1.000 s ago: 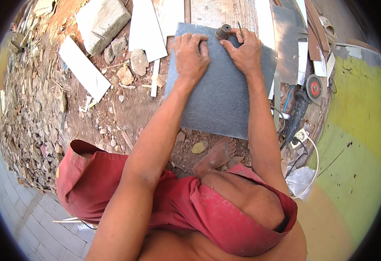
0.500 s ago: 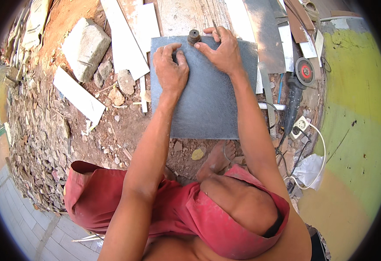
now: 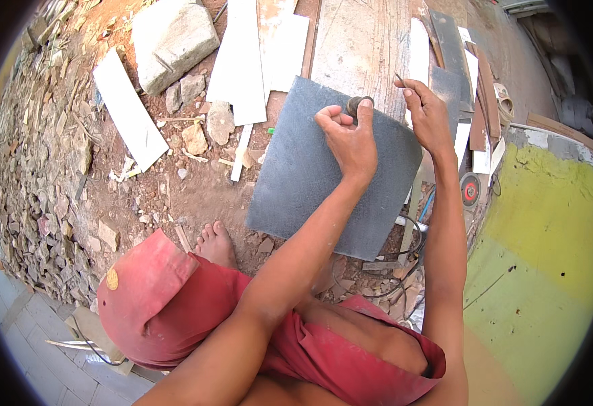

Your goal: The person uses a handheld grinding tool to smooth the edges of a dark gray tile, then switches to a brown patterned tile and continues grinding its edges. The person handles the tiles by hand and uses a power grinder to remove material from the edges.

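A dark grey square tile (image 3: pixel 303 162) lies turned at an angle in front of me. Near its far edge stands a small dark stepped cylinder (image 3: pixel 358 103). Closed around that piece is my left hand (image 3: pixel 350 143), thumb against its top and fingers curled beside it. My right hand (image 3: pixel 431 118) is raised just past the tile's right corner, pinching a thin dark rod (image 3: pixel 400 80) between thumb and fingertips. Most of the rod is hidden in the fingers.
White tile strips (image 3: pixel 239 61) and a large pale stone block (image 3: pixel 174 44) lie beyond, at left. Rubble (image 3: pixel 46 196) covers the left ground. An angle grinder's disc (image 3: pixel 470 189) shows right of my right forearm, near cables. A yellow-green wall (image 3: pixel 546 203) bounds the right.
The tile appears rotated clockwise in view. My left hand has moved right onto the dark cylinder; my right hand has left it and moved right with the thin rod.
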The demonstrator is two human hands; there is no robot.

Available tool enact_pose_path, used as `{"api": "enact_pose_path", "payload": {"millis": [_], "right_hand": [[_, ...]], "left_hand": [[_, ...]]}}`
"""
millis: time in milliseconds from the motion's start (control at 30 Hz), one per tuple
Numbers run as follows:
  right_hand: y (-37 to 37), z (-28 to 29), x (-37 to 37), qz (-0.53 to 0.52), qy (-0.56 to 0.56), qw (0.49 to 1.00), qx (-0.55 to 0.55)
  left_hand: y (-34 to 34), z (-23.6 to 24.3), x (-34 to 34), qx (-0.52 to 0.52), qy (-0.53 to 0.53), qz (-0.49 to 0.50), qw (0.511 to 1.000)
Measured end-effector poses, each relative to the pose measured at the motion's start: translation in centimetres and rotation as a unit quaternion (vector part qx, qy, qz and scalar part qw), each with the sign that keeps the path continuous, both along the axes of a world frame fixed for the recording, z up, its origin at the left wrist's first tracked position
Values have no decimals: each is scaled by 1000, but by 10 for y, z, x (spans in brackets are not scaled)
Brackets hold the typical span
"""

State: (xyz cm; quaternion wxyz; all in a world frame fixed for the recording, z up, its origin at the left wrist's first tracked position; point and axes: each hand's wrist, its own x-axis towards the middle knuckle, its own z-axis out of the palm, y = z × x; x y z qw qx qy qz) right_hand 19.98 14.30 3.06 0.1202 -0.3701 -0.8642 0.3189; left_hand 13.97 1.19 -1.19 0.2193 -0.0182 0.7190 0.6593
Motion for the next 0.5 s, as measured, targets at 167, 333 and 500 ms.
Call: {"api": "enact_pose_path", "payload": {"millis": [167, 333, 500], "right_hand": [[10, 21, -19, 64, -89, 994, 0], [25, 20, -56, 199, -148, 969, -6], [15, 14, -96, 213, -267, 940, -12]], "left_hand": [[5, 6, -3, 61, -151, -11, 987], [3, 6, -3, 91, -182, -23, 979], [4, 8, 1, 132, -204, -6, 970]]}}
